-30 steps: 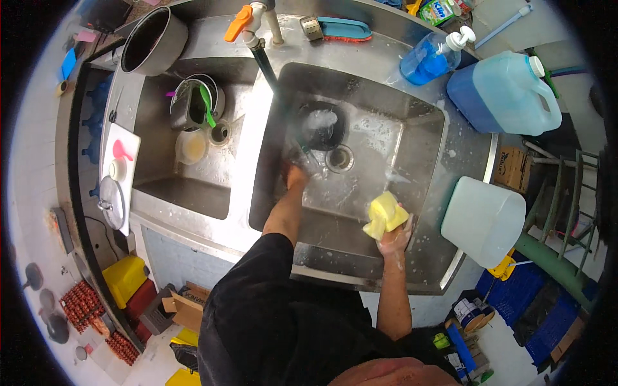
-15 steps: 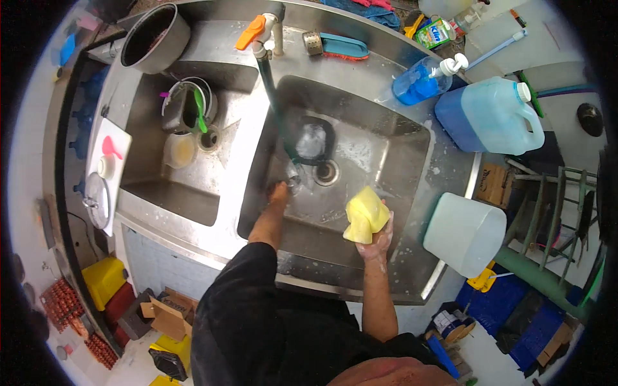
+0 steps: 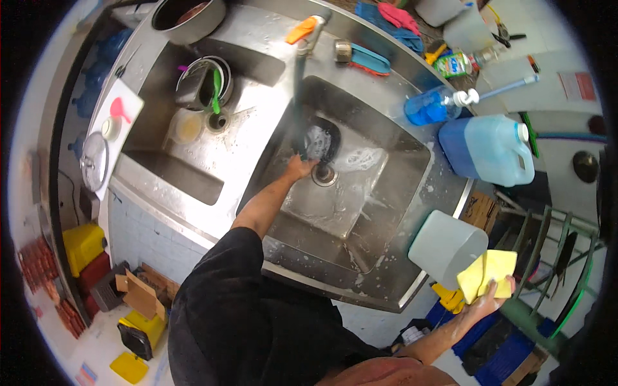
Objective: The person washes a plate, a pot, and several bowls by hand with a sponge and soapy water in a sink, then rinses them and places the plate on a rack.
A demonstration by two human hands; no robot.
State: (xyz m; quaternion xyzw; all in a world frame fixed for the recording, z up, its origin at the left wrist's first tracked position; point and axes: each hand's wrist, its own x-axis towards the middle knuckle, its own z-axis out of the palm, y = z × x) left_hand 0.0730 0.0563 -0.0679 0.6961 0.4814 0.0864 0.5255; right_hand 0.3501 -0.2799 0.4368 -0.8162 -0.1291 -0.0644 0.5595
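Note:
My left hand [image 3: 300, 168] reaches into the right sink basin [image 3: 309, 231]. Its fingers close around the lower end of a dark hose [image 3: 299, 103] that hangs from the tap [image 3: 313, 35]. Just beyond the fingers lies a black tray-like container [image 3: 333, 138] with white suds in it, beside the drain [image 3: 324, 175]. Out past the sink's right edge, my right hand [image 3: 492, 299] grips a folded yellow cloth [image 3: 489, 273]. The cloth overlaps the rim of a pale translucent tub [image 3: 444, 248] in view. Some suds cling to my right wrist.
In the left basin [image 3: 174, 177] sit a metal pot [image 3: 193, 93], a green-handled utensil [image 3: 217, 90] and a shallow container [image 3: 187, 127]. A large pot [image 3: 187, 22] stands behind. Along the right are a pump bottle [image 3: 426, 108] and a blue jug [image 3: 483, 148]; a brush [image 3: 370, 59] lies at the back.
My right hand has carried the yellow cloth from over the basin out to the right, beside the tub. My left hand has moved forward, nearer the black container. The view has shifted.

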